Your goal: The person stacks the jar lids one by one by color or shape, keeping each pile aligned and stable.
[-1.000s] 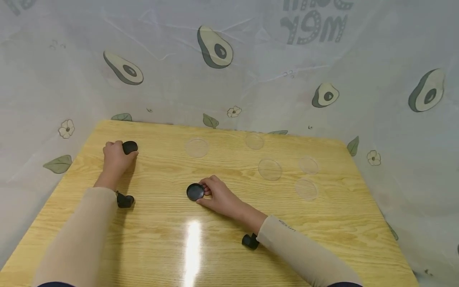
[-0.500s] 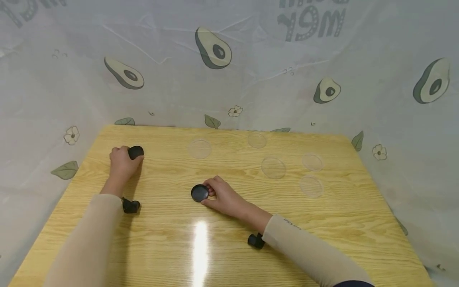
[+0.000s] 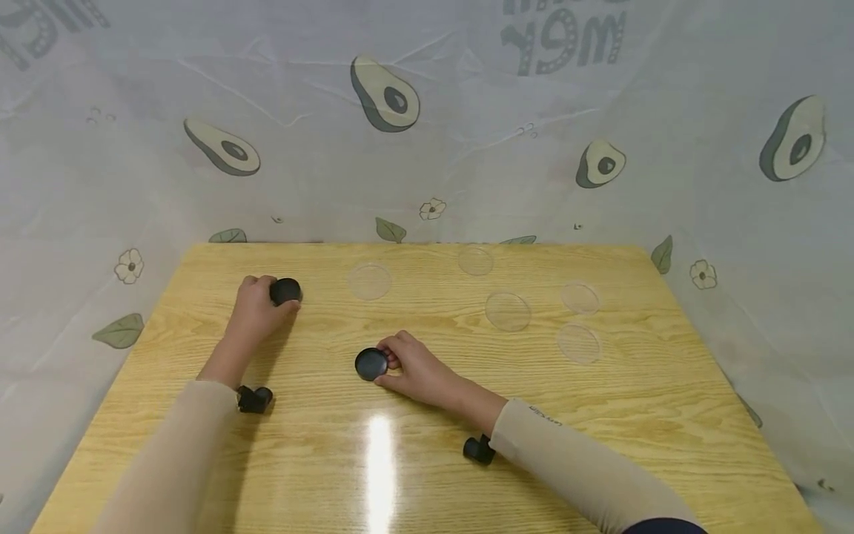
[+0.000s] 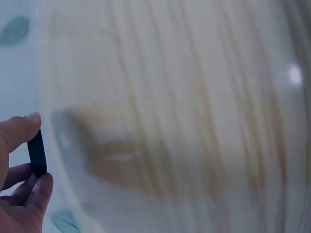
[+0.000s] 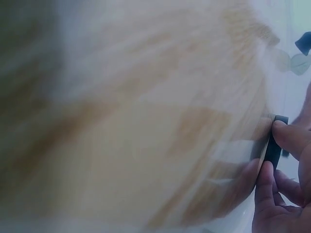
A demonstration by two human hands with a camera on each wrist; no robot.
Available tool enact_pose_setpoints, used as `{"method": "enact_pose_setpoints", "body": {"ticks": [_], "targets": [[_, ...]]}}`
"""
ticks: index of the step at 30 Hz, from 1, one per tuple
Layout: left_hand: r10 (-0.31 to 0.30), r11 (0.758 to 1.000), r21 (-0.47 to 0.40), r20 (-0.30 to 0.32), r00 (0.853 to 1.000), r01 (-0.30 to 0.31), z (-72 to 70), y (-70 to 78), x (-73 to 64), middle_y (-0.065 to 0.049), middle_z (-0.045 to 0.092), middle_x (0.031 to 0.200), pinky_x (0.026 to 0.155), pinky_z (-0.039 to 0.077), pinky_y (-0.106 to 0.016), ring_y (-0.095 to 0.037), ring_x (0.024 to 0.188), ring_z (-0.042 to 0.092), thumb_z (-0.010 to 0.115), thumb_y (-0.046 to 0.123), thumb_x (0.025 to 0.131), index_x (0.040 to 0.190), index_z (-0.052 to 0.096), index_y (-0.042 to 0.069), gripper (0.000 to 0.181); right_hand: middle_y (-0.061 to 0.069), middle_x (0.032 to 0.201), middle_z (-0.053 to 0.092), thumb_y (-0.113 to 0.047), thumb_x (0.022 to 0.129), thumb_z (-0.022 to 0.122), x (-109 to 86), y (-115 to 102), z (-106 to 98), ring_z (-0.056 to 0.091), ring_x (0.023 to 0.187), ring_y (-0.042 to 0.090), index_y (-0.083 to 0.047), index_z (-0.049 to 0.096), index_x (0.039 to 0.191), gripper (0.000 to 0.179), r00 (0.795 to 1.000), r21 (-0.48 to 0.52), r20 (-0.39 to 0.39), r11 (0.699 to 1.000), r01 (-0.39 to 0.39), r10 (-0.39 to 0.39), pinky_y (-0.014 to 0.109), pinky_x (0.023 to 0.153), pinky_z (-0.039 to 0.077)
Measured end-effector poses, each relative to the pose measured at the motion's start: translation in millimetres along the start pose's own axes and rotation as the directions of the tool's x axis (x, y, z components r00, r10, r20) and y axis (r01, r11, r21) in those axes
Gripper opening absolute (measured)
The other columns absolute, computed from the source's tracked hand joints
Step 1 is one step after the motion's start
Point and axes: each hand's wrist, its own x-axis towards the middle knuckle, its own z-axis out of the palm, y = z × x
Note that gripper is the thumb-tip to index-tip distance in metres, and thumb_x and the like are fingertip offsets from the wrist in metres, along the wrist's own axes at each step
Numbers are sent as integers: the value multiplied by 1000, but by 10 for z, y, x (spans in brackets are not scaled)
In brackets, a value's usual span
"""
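In the head view my left hand (image 3: 256,310) pinches a round black lid (image 3: 285,291) by its edge, over the table's far left part. The left wrist view shows that lid (image 4: 37,154) edge-on between thumb and fingers, seemingly a little above the surface. Near the table's middle, my right hand (image 3: 420,374) grips a second round black lid (image 3: 371,364), its shallow hollow facing up. Seen from the right wrist, this lid (image 5: 277,143) is edge-on at or very near the tabletop; whether it touches cannot be told.
Several clear round discs lie on the wooden table (image 3: 320,460), among them one disc (image 3: 369,281) at the back and another disc (image 3: 508,311) right of centre. A patterned sheet (image 3: 467,170) hangs behind and along the sides. Black wrist cameras (image 3: 255,399) sit under both forearms.
My left hand has moved right with its black lid, closer to the back clear disc. The right hand and its lid have stayed nearly in place, while the head view has shifted slightly.
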Motion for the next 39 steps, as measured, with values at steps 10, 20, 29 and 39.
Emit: {"method": "enact_pose_setpoints", "body": {"ticks": [10,20,29,39], "targets": [[250,968,-21,90,964,-249,227,632,-292,-31,56,127,97,57,-55,-45,113,64,79,16,94,140,56,-11,59,12,120,60,-19,95,79,-11,7,-8,60,103,15,0,62,135,48,1000,-28,-5,1000,-1,1,27,93,54],[303,953,-48,218,928,-300,385,829,-601,-26,63,123,90,61,-48,-41,110,69,82,17,92,136,60,-6,55,11,119,59,-22,96,78,1,41,18,59,102,13,0,60,137,50,1000,-43,6,999,1,-1,26,93,54],[304,952,-37,260,916,-305,494,834,-706,-22,66,118,85,61,-42,-29,99,67,85,17,89,133,62,-5,54,11,119,59,-22,96,78,-12,8,1,57,100,14,1,60,138,51,1000,-41,4,999,0,0,24,89,51],[328,943,-40,280,902,-331,540,856,-760,-18,66,116,79,58,-36,-22,92,62,86,16,88,129,63,-2,50,10,117,59,-22,96,78,-44,9,1,55,97,14,-1,61,136,48,1000,-47,-4,999,6,-6,22,86,49]]}}
